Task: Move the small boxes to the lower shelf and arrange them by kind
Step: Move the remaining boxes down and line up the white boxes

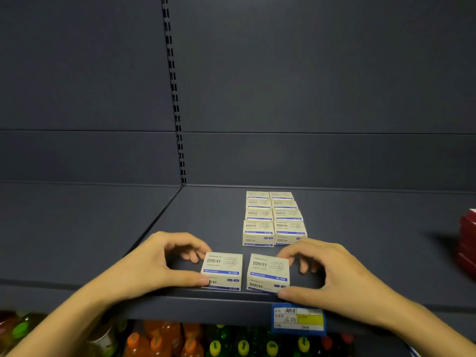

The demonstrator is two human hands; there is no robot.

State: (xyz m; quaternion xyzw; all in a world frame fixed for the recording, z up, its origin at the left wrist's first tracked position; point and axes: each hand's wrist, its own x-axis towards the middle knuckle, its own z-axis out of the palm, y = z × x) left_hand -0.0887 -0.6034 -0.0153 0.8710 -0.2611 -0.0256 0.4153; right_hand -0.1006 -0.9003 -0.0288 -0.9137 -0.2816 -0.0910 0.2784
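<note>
At the front edge of the shelf (pixel 201 222), left hand (pixel 154 264) pinches left box (pixel 222 270), right hand (pixel 332 274) pinches right box (pixel 268 273), slightly apart; double row of boxes (pixel 274 219) sits just behind.

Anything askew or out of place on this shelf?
Nothing damaged or spilled. The left box, pinched by the left hand, and the right box, pinched by the right hand, sit apart from the neat two-column block, at the shelf edge; the right box looks turned slightly.

Ten beige boxes (pixel 258 226) on the shelf (pixel 206 222): eight in a two-wide block, two in front. One price tag (pixel 298 318).
</note>
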